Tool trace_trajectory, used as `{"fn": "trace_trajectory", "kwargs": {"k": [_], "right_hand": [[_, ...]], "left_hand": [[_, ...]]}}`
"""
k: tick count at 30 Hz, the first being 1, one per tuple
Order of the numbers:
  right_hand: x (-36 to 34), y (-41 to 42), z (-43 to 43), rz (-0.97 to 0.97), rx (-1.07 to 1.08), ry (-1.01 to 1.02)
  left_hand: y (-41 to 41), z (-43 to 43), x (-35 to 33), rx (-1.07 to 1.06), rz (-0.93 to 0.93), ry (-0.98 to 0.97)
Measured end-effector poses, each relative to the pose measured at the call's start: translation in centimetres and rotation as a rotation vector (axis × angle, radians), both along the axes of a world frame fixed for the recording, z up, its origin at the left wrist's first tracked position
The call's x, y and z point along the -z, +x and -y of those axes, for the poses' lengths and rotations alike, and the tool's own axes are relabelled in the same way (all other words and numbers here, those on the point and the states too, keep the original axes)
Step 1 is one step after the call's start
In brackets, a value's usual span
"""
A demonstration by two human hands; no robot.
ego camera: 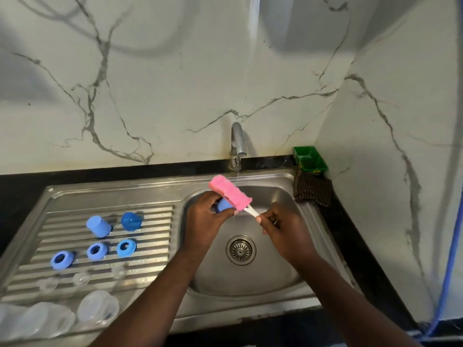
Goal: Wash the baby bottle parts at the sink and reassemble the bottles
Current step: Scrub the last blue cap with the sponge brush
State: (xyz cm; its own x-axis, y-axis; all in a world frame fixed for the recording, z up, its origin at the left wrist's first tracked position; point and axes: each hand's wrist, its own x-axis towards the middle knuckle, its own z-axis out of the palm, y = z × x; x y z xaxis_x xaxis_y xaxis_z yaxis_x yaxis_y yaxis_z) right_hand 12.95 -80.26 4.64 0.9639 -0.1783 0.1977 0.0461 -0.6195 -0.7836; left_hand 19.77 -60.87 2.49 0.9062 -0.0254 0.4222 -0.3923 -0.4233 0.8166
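Over the steel sink basin (273, 196), my left hand (204, 222) grips a blue bottle cap (223, 205). My right hand (285, 230) holds the white handle of a pink sponge brush (230, 192), whose head lies against the cap. A thin stream runs from the tap (238, 146) just behind the sponge. On the ribbed drainboard (155, 246) to the left lie two more blue caps (99, 226) (131, 221), three blue collar rings (62, 259) (97, 251) (126, 247), three clear teats (81, 278) and clear bottles (97, 306).
A green soap tray (310, 159) and a brown checked cloth (312, 189) sit at the sink's back right corner. Marble walls close in behind and to the right. A blue cord (448, 271) hangs at the far right. The drain strainer (241, 250) lies below my hands.
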Motion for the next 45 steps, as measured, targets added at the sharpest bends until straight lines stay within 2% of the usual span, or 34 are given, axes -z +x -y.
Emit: {"fn": "trace_trajectory", "kwargs": {"k": [4,7,9,12,15,18,23,26,29,38,41,45], "right_hand": [[0.0,0.4,-0.6,0.027,0.060,-0.042],[-0.1,0.5,-1.5,0.029,0.008,-0.040],[0.0,0.6,-1.8,0.015,0.055,-0.016],[-0.2,0.5,-1.8,-0.004,0.118,0.042],[-0.2,-0.4,-2.9,0.000,0.073,0.162],[-0.2,-0.9,-3.8,-0.013,0.032,0.199],[-0.1,-0.8,-3.8,-0.026,0.098,0.200],[-0.1,-1.2,-3.9,-0.023,0.044,0.233],[-0.1,-0.9,-3.3,-0.050,0.096,0.228],[0.5,-1.5,-3.0,-0.074,0.074,0.284],[0.3,-1.5,-3.0,-0.081,0.077,0.239],[0.3,-1.3,-3.0,-0.042,0.094,0.109]], "left_hand": [[0.2,-1.1,-0.2,0.029,0.037,0.024],[0.3,-1.8,-0.4,0.033,0.000,0.019],[0.4,-2.1,-0.4,0.046,-0.057,-0.029],[0.2,-1.9,-0.9,0.071,-0.273,-0.249],[0.4,-1.7,-0.5,0.073,-0.425,-0.474],[0.3,-1.5,-0.1,0.099,-0.512,-0.597],[0.0,-0.9,-0.2,0.094,-0.594,-0.778],[0.5,-1.1,-0.5,0.093,-0.603,-0.792],[0.6,-1.1,-0.8,0.108,-0.584,-0.811],[0.9,-1.6,-0.5,0.163,-0.611,-0.866],[0.9,-1.7,-0.6,0.185,-0.645,-0.891],[1.2,-1.3,-1.0,0.232,-0.715,-1.032]]}}
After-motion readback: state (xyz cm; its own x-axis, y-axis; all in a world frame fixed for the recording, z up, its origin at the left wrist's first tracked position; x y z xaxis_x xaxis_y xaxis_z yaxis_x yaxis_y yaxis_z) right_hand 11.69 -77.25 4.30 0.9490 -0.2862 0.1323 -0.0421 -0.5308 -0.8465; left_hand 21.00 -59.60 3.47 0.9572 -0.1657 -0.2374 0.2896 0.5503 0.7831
